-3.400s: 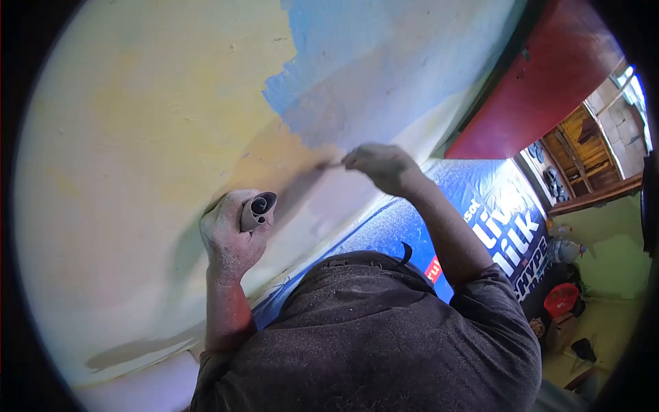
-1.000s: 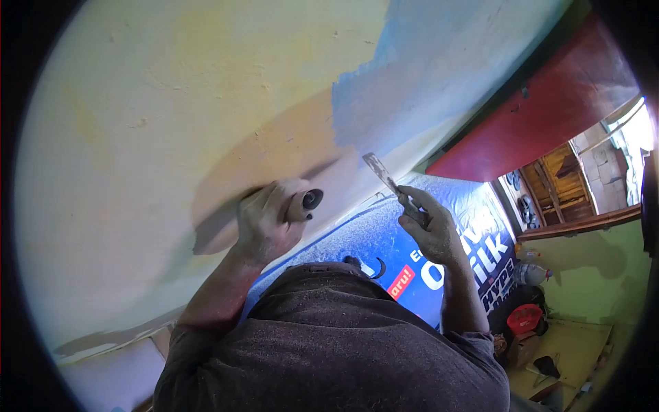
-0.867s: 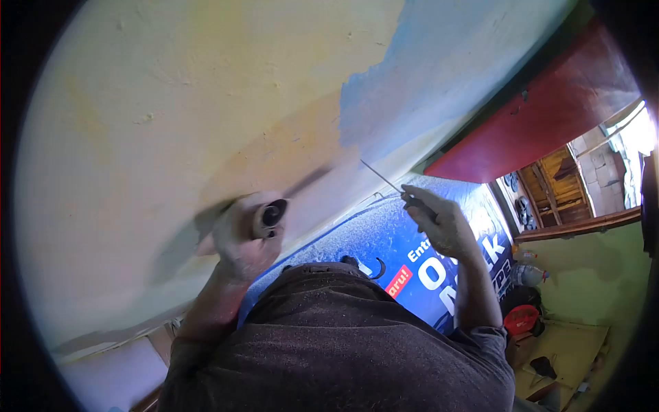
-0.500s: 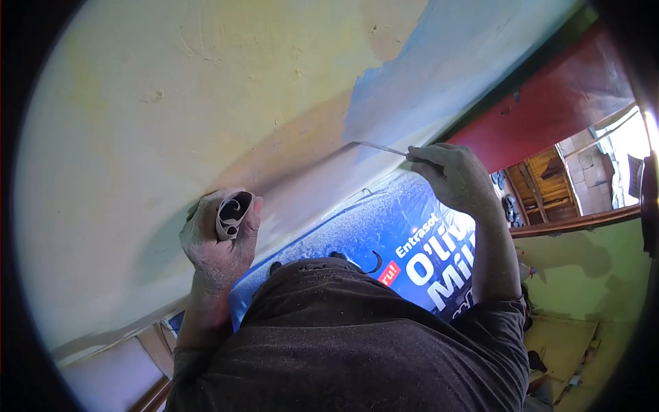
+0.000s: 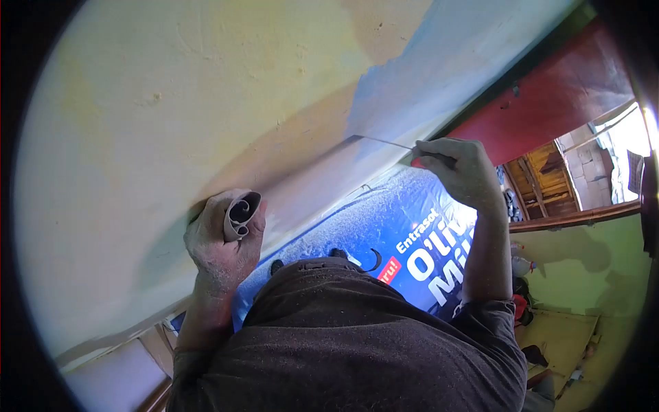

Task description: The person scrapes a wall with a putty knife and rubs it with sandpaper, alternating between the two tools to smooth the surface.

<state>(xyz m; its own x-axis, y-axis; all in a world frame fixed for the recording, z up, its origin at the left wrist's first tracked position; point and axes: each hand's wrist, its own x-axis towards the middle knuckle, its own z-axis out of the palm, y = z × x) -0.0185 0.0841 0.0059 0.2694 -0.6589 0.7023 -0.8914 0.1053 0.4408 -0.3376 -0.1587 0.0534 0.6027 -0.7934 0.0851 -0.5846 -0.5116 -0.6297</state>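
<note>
My left hand (image 5: 216,237), coated in pale dust, is closed around a rolled piece of sandpaper (image 5: 232,221), its curled end facing up, close beside the wall (image 5: 123,158). My right hand (image 5: 461,168) grips the handle of a scraper (image 5: 386,142), whose thin blade is seen nearly edge-on. A bit of red shows at the handle under my fingers. The blade's tip meets the wall near the lower edge of a blue painted patch (image 5: 364,96). Yellow, cream and tan areas cover the rest of that surface, with small chips and bumps.
A blue printed banner (image 5: 322,230) dusted with white powder lies below along the wall's foot. A red panel (image 5: 549,96) stands to the right, near an opening with wooden boards (image 5: 539,178). Beyond it is a green wall (image 5: 590,261).
The scraper's tip stays at about the same spot while my right hand has tilted and shifted slightly right, exposing red on the handle. My left hand with the sandpaper has moved slightly right.
</note>
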